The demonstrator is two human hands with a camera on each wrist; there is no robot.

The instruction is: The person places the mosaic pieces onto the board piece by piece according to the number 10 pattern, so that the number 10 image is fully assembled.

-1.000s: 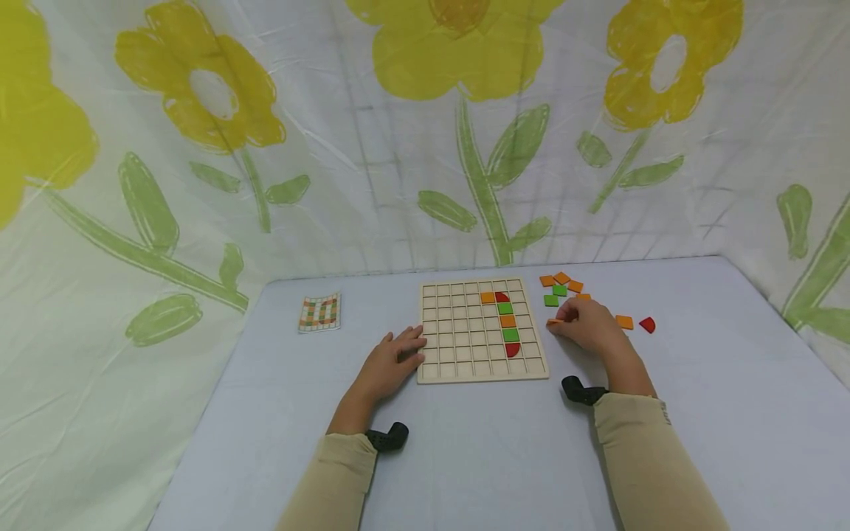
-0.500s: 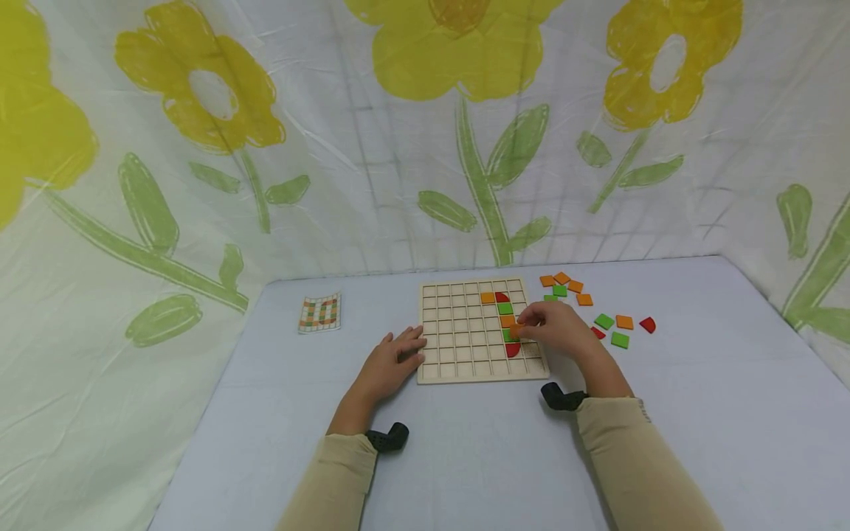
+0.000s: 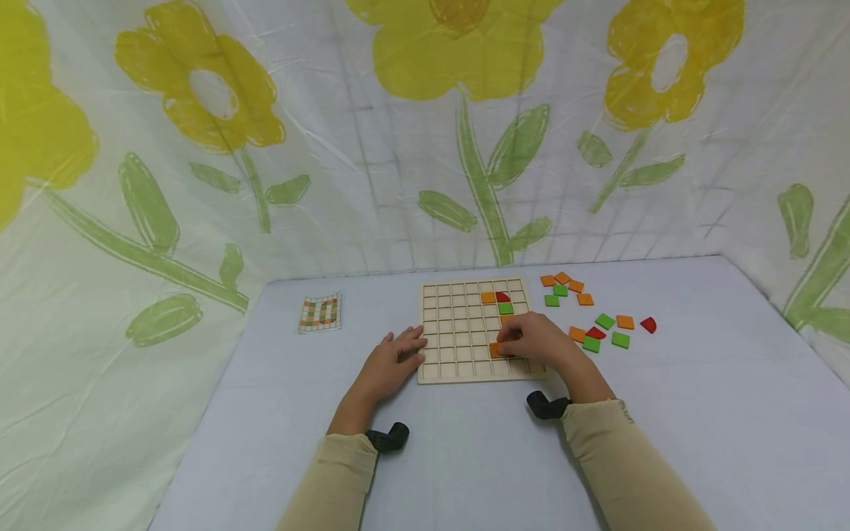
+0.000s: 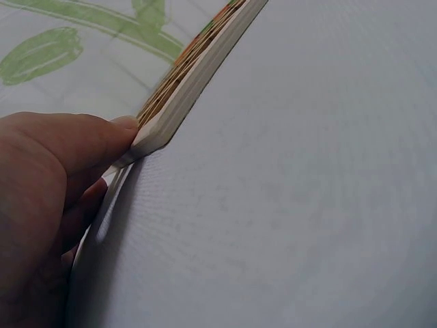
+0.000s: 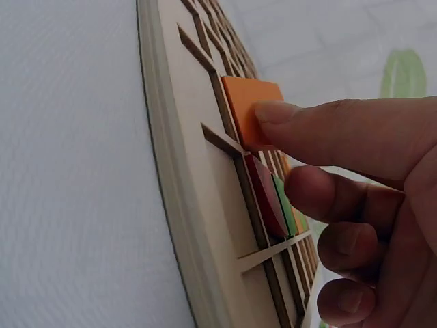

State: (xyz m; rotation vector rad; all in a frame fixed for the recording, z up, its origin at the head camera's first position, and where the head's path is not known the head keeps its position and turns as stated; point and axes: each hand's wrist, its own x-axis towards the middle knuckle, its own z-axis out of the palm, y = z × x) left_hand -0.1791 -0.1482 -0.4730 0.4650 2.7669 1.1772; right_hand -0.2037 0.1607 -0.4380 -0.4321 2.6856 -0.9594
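Observation:
My left hand [image 3: 387,366] rests with its fingers at the left edge of a wooden grid board [image 3: 450,377]. In the left wrist view its thumb [image 4: 102,140] touches the board's near corner. With the thumb on its upper face, my right hand [image 3: 536,341] pinches a square orange tile [image 5: 246,99] at a cell in the board's second row from the front. Right beside that tile is a red quarter-round tile [image 5: 265,195], mostly covered by the hand in the head view. Farther back sit a green tile [image 3: 505,308], another red quarter-round [image 3: 502,296] and an orange tile [image 3: 488,298].
Loose orange, green and red tiles [image 3: 620,340] lie scattered right of the board, several of each square colour. A small pattern card [image 3: 319,313] with a coloured grid lies at the left. A flower-printed cloth [image 3: 398,221] hangs behind the table.
My right hand has carried the orange tile from beside the board leftward over it, down to a cell left of the red piece. The left hand stays where it was.

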